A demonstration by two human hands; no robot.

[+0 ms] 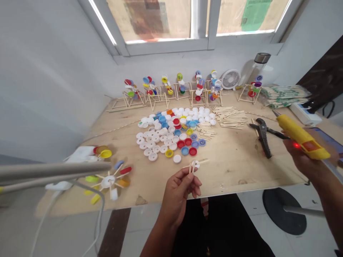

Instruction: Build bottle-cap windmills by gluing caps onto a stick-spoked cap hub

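My left hand (182,186) is near the table's front edge, thumb and fingers pinched on short wooden sticks (192,167). Just beyond the fingertips is a white bottle cap (196,164) with thin sticks pointing out sideways; whether the pinched sticks are joined to it I cannot tell. On the right, my right hand (305,162) is wrapped round a yellow glue gun (300,135), its nozzle pointing up and left and a red light glowing by the grip. Black-handled pliers (264,137) lie left of the gun. A wheel of sticks and coloured caps (108,182) rests at the left.
Loose bottle caps (157,137) cover the table's middle, beside piles of sticks (230,117). Several stick stands with cap wheels (167,87) line the wall, near a small white fan (230,79) and a bottle (258,67). A blurred grey bar (56,172) crosses the left foreground.
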